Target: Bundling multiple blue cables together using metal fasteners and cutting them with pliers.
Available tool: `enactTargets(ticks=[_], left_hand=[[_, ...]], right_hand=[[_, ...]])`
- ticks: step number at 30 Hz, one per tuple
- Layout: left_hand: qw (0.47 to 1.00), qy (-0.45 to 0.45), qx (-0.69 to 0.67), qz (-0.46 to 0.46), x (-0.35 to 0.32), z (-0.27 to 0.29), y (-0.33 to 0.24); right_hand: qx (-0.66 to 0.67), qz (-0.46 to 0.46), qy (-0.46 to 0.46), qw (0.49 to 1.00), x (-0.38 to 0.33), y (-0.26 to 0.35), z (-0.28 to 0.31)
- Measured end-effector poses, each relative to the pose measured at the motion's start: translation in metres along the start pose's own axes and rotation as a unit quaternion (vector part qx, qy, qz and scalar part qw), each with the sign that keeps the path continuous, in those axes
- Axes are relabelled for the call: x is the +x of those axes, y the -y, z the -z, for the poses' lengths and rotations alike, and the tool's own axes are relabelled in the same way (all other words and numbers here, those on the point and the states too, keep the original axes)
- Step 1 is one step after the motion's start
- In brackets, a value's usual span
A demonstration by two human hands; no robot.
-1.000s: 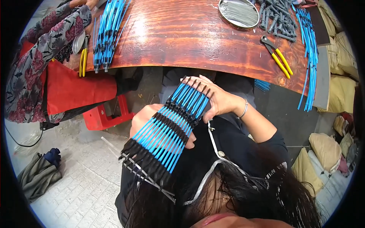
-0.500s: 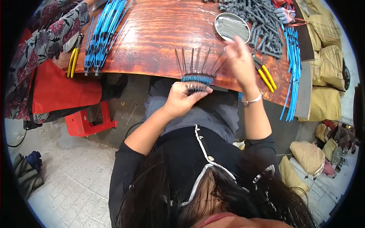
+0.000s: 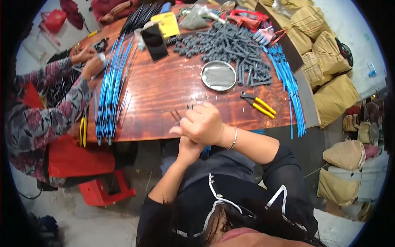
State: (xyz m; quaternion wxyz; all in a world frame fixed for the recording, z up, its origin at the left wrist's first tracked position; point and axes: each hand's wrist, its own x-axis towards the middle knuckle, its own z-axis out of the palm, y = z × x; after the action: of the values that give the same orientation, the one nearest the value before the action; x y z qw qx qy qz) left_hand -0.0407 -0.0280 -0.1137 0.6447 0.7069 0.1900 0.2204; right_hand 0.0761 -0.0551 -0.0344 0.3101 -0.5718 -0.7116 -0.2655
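Right hand (image 3: 203,123): fist closed over thin dark rods (image 3: 180,114) at table edge (image 3: 135,137).
Left hand (image 3: 188,149): beneath, fingers hidden.
Pliers (image 3: 258,103): near, apart.

A small assembly workshop is showing here: wooden table (image 3: 164,86) carrying blue rods (image 3: 108,99), grey parts (image 3: 230,45), pliers (image 3: 258,103), sacks (image 3: 329,66) piling alongside.

The right hand (image 3: 204,123) lies over the left hand (image 3: 187,145), hiding nearly all of its fingers, and covers most of the bundle of thin dark rods (image 3: 179,115), so only a few tips show above the knuckles. Whether either hand is closed on the rods cannot be told. The co-worker's hands (image 3: 91,61) at the worktop's (image 3: 164,88) far left handle something too small and blurred to tell.
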Motion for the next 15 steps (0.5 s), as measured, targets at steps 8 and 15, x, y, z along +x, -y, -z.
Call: enactTargets(ticks=[8, 15], left_hand=[[0.97, -0.215, -0.015, -0.114, -0.049, 0.006, 0.031], [0.992, 0.119, 0.022, 0.019, 0.038, 0.04, 0.032]], right_hand=[[0.007, 0.015, -0.015, 1.0, 0.006, -0.012, 0.004], [0.019, 0.057, -0.027, 0.998, 0.005, -0.012, -0.001]])
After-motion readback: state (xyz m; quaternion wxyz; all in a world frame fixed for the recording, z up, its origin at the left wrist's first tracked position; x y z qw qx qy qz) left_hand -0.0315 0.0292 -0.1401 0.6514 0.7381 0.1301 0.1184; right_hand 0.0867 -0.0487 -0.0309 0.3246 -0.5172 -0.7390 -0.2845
